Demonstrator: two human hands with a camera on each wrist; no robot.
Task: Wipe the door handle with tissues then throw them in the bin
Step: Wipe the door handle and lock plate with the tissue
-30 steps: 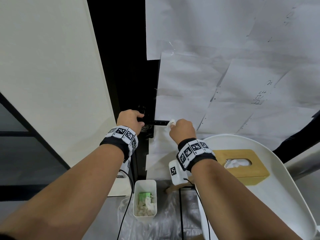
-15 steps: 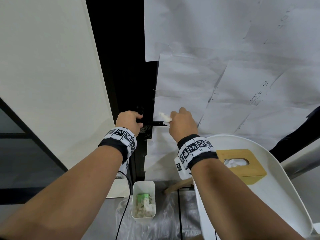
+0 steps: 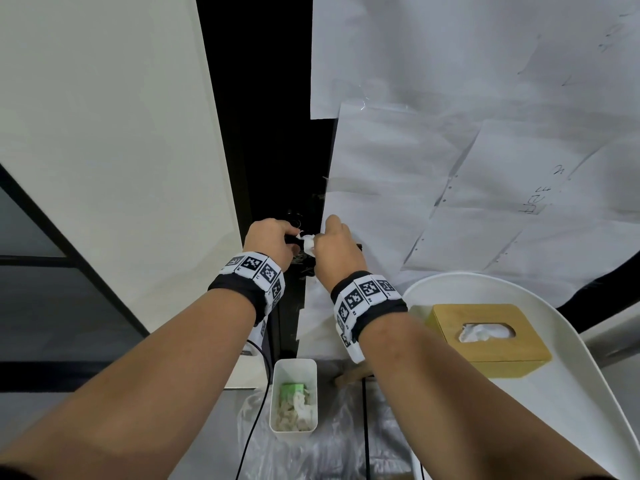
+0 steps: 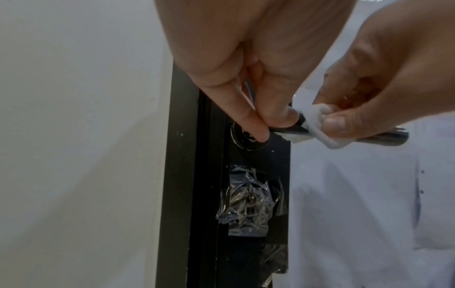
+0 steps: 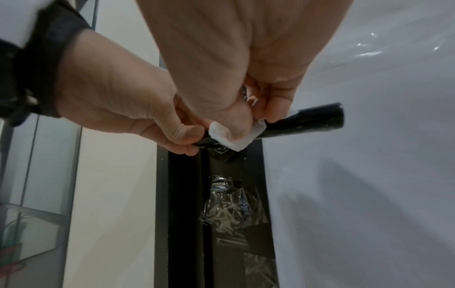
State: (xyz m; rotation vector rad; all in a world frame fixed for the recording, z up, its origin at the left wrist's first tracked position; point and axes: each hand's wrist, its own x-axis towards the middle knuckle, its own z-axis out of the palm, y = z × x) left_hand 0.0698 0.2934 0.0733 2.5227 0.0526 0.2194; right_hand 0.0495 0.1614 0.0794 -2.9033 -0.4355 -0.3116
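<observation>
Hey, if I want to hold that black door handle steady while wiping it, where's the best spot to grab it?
Probably at the pivot end by the round base plate, from above, as the left hand pinches it. The door handle is a slim horizontal bar, so holding there leaves its free length open for the tissue in the right hand.

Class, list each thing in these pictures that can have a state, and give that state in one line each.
Door handle: horizontal, held at its base, tissue around its middle.
Tissue: crumpled, pinched on the handle.
Left hand: grip on the handle base.
Right hand: pinches the tissue.
Bin: open, holds used tissues.
Tissue box: tissue showing in its slot.
</observation>
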